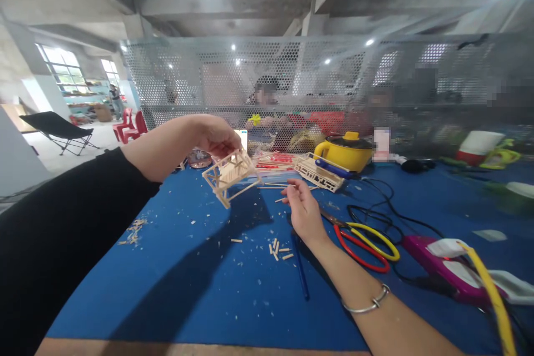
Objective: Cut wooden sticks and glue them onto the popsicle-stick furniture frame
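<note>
My left hand [220, 138] is closed on the top of a small model frame [233, 177] made of thin wooden sticks, lifted and tilted above the blue tabletop. To its right, my right hand [303, 210] is closed, with a short thin wooden stick [280, 200] poking out from its fingertips. Below lie several short cut wooden pieces [276, 248] in a loose group, and a single piece [236, 241] apart from them. A blue pen [301, 270] rests beside my right forearm. Scissors [362, 242] with red and yellow handles lie right of my right wrist.
Behind my hands stand a second wooden stick model [320, 175] and a yellow pot [349, 153]. Red-and-white packets [275, 161] lie near the perforated metal screen [292, 89]. Black cables [371, 208] and a magenta power strip [442, 267] occupy the right. Wood shavings [136, 231] lie left.
</note>
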The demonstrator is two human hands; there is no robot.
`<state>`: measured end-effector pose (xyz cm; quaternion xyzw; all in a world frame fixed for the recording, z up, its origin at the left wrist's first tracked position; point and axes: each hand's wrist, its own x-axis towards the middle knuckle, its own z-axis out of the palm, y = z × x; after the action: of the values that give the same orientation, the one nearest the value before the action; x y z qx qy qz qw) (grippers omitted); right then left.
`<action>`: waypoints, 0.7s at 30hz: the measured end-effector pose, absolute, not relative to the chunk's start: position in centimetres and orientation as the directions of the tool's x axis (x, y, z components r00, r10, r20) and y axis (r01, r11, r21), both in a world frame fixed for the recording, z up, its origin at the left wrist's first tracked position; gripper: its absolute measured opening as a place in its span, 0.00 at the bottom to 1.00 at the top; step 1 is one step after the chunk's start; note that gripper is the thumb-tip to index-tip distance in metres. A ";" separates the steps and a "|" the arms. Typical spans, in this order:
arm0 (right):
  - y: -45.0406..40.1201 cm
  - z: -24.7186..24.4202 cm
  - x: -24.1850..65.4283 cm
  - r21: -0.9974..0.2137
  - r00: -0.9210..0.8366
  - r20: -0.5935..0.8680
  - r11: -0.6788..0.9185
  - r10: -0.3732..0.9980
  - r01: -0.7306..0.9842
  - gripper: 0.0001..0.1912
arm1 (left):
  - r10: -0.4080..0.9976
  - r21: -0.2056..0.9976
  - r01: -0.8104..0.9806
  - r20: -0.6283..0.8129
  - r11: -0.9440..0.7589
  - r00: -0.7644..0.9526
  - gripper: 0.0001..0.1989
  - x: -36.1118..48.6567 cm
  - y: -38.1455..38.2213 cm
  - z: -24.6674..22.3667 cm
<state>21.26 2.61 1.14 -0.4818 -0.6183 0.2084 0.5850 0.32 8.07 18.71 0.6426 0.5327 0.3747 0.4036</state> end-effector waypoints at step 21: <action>3.3 0.0 20.9 -0.881 -0.045 0.305 0.300 0.951 0.365 0.13 | 0.856 0.447 0.809 -0.160 -0.382 0.492 0.44 -0.1 4.6 15.1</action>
<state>20.86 3.26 0.01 -0.5040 -0.6529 0.3100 0.4728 -0.11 4.59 15.07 0.8298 0.5016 0.0485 0.2399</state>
